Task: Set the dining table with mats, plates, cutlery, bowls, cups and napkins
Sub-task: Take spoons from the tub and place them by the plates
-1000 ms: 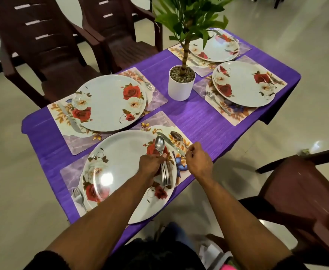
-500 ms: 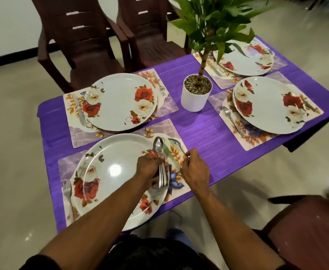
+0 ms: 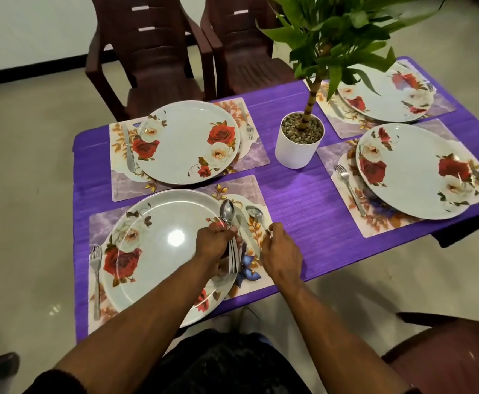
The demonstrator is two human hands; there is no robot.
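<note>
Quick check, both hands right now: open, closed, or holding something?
Left hand: closed around a bundle of spoons over the near plate.
Right hand: pinching the handle of a single spoon lying on the placemat.

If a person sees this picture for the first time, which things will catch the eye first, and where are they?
Four large rose-patterned plates lie on floral mats on the purple table, round a green plant in a white pot at its middle. At the nearest plate, the left hand grips a bundle of spoons, while the right hand pinches the handle of one spoon on the mat beside it.
</note>
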